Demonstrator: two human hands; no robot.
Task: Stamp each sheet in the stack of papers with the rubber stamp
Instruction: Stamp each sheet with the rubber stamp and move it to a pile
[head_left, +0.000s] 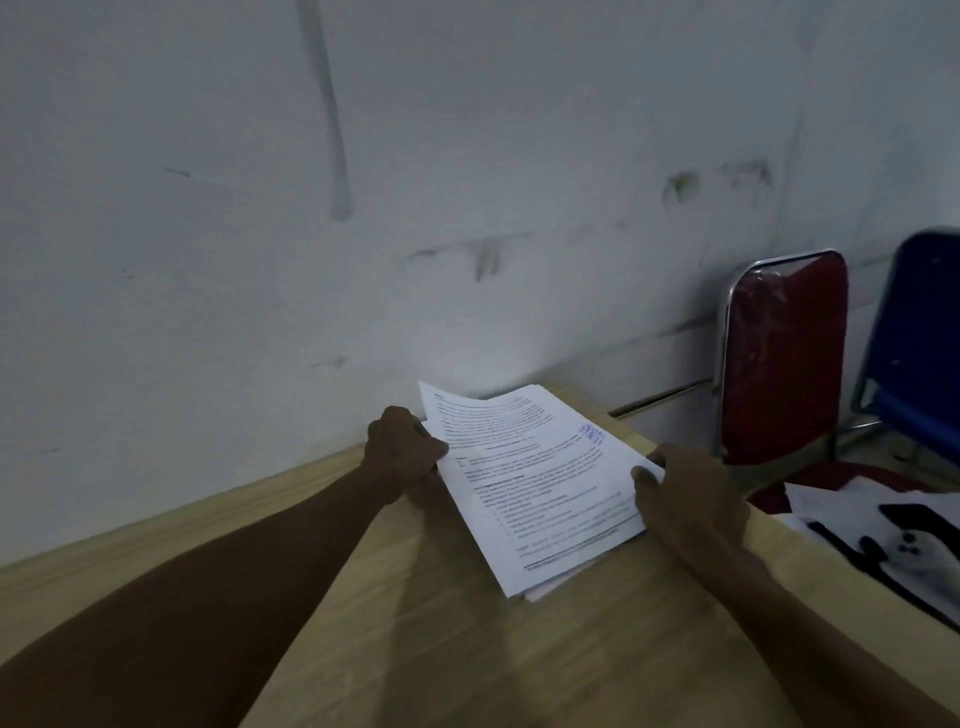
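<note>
Stack of papers (540, 488): printed white sheets, loosely squared, lying on the wooden table (415, 623) near its far edge, close to the wall (363, 182). Top sheet carries lines of black text and a blue stamp mark (592, 434) near its far right corner; the letters read upside down from where you sit.

Left hand (402, 449): yours, at the stack's left edge, fingers curled with the thumb on the top sheet, pinching the paper there.

Right hand (685, 493): yours, at the stack's right edge, thumb pressed on the top sheet, fingers wrapped around the side of the pile. Both hands are set apart, one on each side, gripping the stack between them.

Red chair (784, 353): chrome frame, standing past the table's right end, against the wall.

Blue chair (919, 338): beside the red one, partly cut off at the right border.

White cloth with black markings (883, 540): lying at the right, beyond the table edge; details too dim to tell.
</note>
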